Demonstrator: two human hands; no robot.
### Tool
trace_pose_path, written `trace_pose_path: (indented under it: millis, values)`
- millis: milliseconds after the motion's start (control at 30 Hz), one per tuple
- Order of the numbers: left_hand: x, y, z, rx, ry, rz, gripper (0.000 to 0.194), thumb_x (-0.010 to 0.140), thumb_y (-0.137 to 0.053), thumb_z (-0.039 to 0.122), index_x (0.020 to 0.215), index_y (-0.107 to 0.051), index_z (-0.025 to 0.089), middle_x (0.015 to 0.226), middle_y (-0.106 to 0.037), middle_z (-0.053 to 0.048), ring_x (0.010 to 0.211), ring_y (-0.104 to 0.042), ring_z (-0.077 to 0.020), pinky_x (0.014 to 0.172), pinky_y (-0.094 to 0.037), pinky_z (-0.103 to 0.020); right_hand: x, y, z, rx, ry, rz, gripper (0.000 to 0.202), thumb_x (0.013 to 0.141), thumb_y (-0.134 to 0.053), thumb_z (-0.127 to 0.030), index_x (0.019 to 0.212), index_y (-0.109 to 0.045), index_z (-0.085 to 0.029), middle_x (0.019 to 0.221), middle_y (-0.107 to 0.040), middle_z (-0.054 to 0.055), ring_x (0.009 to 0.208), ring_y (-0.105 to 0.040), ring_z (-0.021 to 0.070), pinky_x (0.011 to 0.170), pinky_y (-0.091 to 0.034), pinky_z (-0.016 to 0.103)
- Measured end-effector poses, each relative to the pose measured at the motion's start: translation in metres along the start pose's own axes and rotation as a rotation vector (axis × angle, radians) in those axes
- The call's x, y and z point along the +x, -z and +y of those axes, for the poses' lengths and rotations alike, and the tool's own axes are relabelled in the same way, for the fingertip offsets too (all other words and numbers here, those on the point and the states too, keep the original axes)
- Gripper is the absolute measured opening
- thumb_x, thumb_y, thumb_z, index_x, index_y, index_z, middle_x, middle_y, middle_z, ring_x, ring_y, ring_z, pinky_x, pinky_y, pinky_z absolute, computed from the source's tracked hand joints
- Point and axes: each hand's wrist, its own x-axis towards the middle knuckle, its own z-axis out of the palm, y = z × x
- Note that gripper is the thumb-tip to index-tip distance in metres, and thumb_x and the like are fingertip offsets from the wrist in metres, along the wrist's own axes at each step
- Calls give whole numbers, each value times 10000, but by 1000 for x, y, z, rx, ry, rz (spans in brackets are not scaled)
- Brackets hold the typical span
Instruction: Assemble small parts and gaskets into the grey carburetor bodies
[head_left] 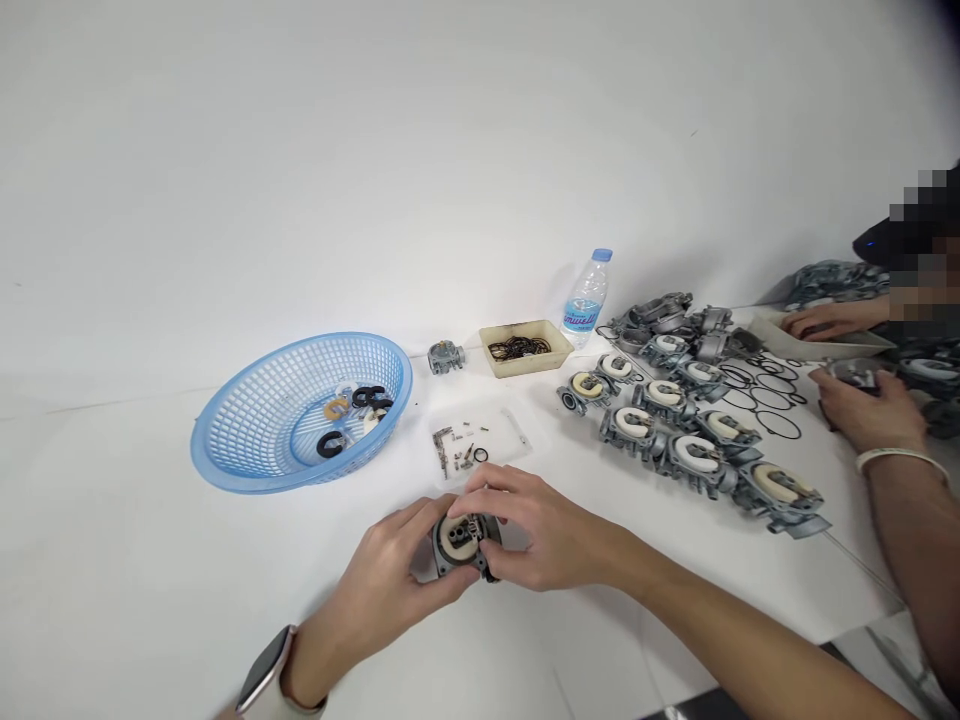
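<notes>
A grey metal carburetor [442, 566] with its bowl side facing up sits in front of me at table level. My left hand [397, 560] is closed round its left side, thumb at the near edge and fingers at the far edge. Inside it lies a cream C-shaped float [452, 548] around dark metal posts. My right hand [525, 525] pinches at the float's right end, its index finger over the top and its thumb at the right; any small part between these fingertips is hidden. Just beyond, a white translucent tray [495, 420] holds small brass pieces and a black ring.
A blue basket [247, 400] with several floats stands left. Behind are another carburetor [446, 357], a tray [517, 367] of black rings and a water bottle [585, 305]. Rows of carburetors [694, 455] fill the right, beside a co-worker's hands [862, 405] and loose rings [776, 425].
</notes>
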Motion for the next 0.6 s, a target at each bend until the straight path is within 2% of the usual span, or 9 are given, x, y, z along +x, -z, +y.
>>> trace_pose_path:
  millis: [100,233,400,600]
  values:
    - [1,0,0,27,3,8,263,877,-701,315,1112,-606,248,927,-695,-9,809,-659,-212,691,-535,-306,0,1,-1,4,-21,11,446,802,-594,-80,1218,-651,-229,1062,-582,68,872,-576,183,784,-527,315]
    - [1,0,0,16,-14,1,294,879,-702,295,1149,-590,254,966,-699,-4,858,-671,-212,722,-538,-304,0,2,0,47,-5,-26,457,785,-598,-65,1209,-647,-225,989,-622,45,899,-582,193,835,-516,331]
    - [0,0,0,37,-15,11,252,873,-697,295,1098,-595,246,926,-693,5,819,-663,-205,697,-533,-298,-1,0,1,16,-4,7,460,794,-604,-88,1227,-654,-234,1076,-595,67,895,-575,194,809,-522,333]
    - [-1,0,-1,49,-11,8,262,884,-685,304,1123,-593,248,943,-696,-1,843,-663,-211,696,-533,-298,0,0,2,8,2,7,445,808,-578,-87,1224,-653,-226,1050,-616,60,888,-589,195,828,-512,352]
